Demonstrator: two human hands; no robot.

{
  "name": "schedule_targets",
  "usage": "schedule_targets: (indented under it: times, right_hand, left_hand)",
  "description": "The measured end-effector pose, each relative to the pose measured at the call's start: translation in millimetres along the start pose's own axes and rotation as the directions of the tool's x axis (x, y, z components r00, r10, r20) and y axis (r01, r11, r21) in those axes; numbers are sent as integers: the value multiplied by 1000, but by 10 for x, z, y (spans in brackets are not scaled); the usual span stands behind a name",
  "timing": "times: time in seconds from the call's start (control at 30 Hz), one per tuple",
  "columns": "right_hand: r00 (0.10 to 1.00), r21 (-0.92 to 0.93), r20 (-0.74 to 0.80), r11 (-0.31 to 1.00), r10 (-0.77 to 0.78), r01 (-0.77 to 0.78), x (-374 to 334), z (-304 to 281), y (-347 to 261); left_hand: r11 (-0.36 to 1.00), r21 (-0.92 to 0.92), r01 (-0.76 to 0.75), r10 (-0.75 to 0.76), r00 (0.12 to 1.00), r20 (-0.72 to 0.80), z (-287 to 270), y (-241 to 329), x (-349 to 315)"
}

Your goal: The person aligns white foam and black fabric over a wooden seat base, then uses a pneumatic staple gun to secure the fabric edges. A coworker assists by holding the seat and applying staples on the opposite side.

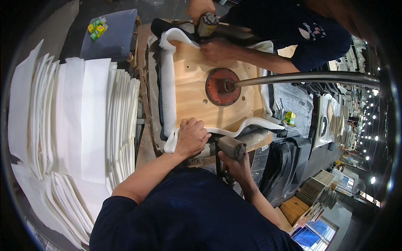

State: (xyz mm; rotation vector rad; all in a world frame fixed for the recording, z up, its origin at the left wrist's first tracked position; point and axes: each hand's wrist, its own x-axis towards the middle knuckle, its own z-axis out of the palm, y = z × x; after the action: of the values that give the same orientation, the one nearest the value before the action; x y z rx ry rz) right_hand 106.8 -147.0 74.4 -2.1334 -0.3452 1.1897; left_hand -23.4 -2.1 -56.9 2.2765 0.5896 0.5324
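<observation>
The board (190, 96), a pale wooden panel with several holes, lies flat at the middle of the bench, its edges bordered by white padding (168, 83) with dark cloth (158, 92) outside it. The left hand (192, 136) rests on the near edge, toward the left corner, its fingers bent and close together over the board's rim and the padding; whether they pinch the padding or only press it, I cannot tell. Just beside that hand, at its left, a fold of padding stands up in a loop. The right hand (237, 165) is closed around the handle of a gun (231, 147), a grey power tool, whose head is near the same edge, to the right of the left hand; whether it touches the padding is unclear. A red disc (213, 88) sits on the board, with a metal rod (293, 79) running from it to the right. Across the bench, a co-worker (289, 25) has one hand (200, 9) at a second gun (208, 25) and the other hand (217, 51) on the far edge. White sheets (94, 121) stand stacked at left; black sheets (284, 163) lie at right.
</observation>
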Motion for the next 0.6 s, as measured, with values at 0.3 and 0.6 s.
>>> schedule_targets:
  times: [0.3,0.6]
  right_hand:
    - [1000,-170,-16,985,-5,2,179,123,-15]
    - [982,-255,-37,952,-186,171,309,165,208]
  left_hand:
    - [999,11,36,-36,999,9,15,-2,12]
    - [996,-56,67,-65,997,35,-4,49,23]
